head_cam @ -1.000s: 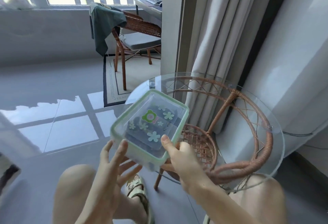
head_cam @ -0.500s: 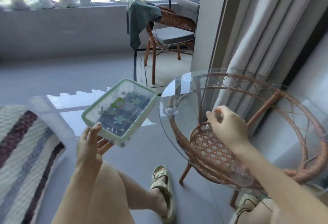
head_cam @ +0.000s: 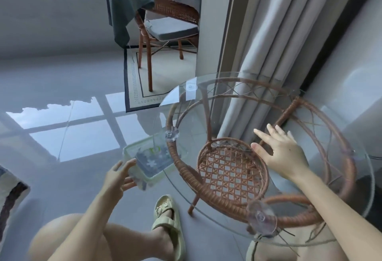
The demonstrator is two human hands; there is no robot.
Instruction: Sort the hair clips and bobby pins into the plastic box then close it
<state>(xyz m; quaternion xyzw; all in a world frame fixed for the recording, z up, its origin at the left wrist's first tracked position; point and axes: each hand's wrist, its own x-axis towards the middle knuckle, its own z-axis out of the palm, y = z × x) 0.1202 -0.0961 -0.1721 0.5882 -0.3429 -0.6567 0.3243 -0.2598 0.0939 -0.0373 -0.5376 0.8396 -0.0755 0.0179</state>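
The clear plastic box [head_cam: 154, 162] has a pale green rim and its lid is on. Flower-shaped hair clips show through the lid, blurred. It is held low, just left of the round glass table [head_cam: 227, 83], with its right part under the glass edge. My left hand [head_cam: 117, 178] grips the box's near left corner, thumb on top and fingers underneath. My right hand [head_cam: 283, 154] hovers over the glass top with fingers spread, holding nothing. No loose clips or pins are visible on the glass.
Under the glass sits a rattan frame with a woven lower shelf [head_cam: 231, 171]. My knees and a sandalled foot [head_cam: 167, 225] are below. A rattan chair [head_cam: 167, 22] draped with a green garment stands behind, grey curtains [head_cam: 268, 43] hang right, and a woven rug edge [head_cam: 8, 194] lies left.
My left hand has brought the box down and to the right, to the table's left edge. My right hand has opened and shifted right over the glass.
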